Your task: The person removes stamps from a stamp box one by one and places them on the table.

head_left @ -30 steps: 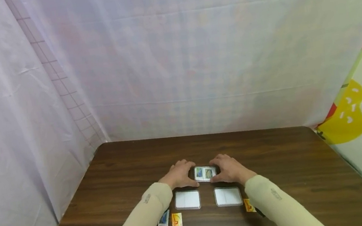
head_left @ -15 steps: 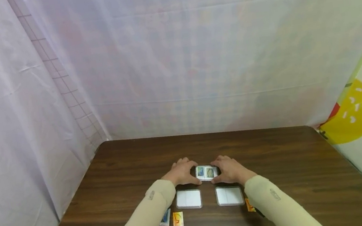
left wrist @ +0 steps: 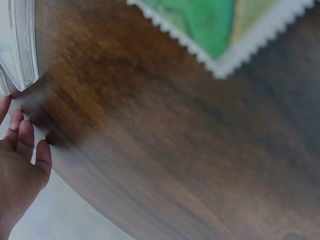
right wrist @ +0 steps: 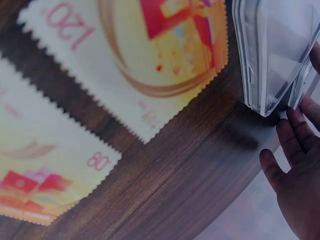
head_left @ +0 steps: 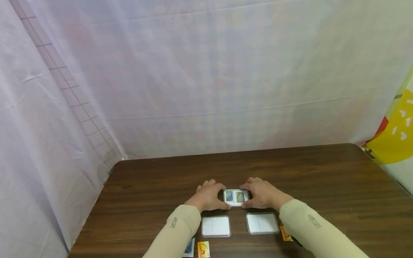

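Clear case with two stamps: sat between left hand and right hand, beyond two white-lined cases on the brown table. Both hands: half open, thumbs and fingers curved round its ends, apparently gripping; contact showed poorly.

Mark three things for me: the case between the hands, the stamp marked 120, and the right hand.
Case (head_left: 235, 197): head view, middle of its top face.
120 stamp (right wrist: 135, 60): right wrist view, middle of its visible printed face.
Right hand (head_left: 263, 194): head view, back of the hand.
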The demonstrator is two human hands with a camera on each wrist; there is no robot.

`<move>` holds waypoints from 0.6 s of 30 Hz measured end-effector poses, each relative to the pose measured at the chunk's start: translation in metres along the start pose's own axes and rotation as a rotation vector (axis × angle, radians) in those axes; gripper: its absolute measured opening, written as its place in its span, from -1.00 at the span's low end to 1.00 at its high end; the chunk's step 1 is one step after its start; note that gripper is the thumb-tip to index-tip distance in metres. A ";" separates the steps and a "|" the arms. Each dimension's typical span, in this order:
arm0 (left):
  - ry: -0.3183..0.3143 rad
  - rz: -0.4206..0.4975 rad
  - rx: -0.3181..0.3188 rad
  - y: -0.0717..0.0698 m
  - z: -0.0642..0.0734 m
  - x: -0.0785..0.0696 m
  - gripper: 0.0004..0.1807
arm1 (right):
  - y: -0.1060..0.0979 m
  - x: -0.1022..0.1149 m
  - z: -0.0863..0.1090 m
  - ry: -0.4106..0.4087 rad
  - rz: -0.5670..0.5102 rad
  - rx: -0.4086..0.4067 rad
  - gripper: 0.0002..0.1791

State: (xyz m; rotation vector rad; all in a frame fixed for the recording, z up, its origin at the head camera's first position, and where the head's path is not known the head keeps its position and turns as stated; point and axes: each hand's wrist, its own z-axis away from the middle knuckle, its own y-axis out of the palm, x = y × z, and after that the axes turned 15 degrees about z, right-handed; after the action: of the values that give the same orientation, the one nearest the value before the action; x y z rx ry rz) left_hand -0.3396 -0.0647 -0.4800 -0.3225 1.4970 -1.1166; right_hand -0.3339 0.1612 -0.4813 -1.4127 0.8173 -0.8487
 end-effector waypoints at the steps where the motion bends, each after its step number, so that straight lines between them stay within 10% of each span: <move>1: 0.001 0.000 0.000 0.000 0.000 0.000 -0.27 | 0.000 0.000 0.000 0.002 -0.002 0.004 -0.32; 18: 0.008 0.010 -0.014 0.000 0.001 0.000 -0.28 | -0.001 -0.001 0.000 0.000 -0.038 -0.013 -0.37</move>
State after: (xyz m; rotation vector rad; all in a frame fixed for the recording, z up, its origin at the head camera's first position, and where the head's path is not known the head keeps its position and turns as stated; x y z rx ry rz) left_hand -0.3387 -0.0649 -0.4802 -0.3207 1.5124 -1.1011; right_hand -0.3345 0.1619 -0.4800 -1.4437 0.7997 -0.8742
